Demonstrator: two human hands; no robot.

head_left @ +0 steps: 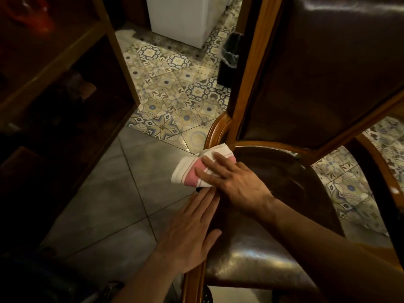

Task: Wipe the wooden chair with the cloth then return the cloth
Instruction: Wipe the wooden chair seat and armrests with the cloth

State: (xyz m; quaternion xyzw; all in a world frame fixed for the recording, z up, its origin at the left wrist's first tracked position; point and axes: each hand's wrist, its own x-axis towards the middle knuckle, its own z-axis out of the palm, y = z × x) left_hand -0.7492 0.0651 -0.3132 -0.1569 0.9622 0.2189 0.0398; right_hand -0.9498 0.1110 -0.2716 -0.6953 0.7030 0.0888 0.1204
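Note:
The wooden chair (249, 68) fills the right half of the view, with a glossy brown frame and a dark leather seat and back. A folded white cloth with a pink stripe (188, 171) lies on the seat's left rim near the back post. My right hand (231, 180) lies flat on the cloth, fingers spread over it, pressing it to the rim. My left hand (190, 235) rests flat on the same wooden rim closer to me, fingers together and nothing in it.
A dark wooden shelf unit (54, 88) stands at the left. Patterned tiles (172, 92) and grey floor tiles (122, 193) lie between shelf and chair. A white appliance (183, 16) and a black bin (229, 57) stand at the back. A second chair's curved frame (380, 182) is at the right.

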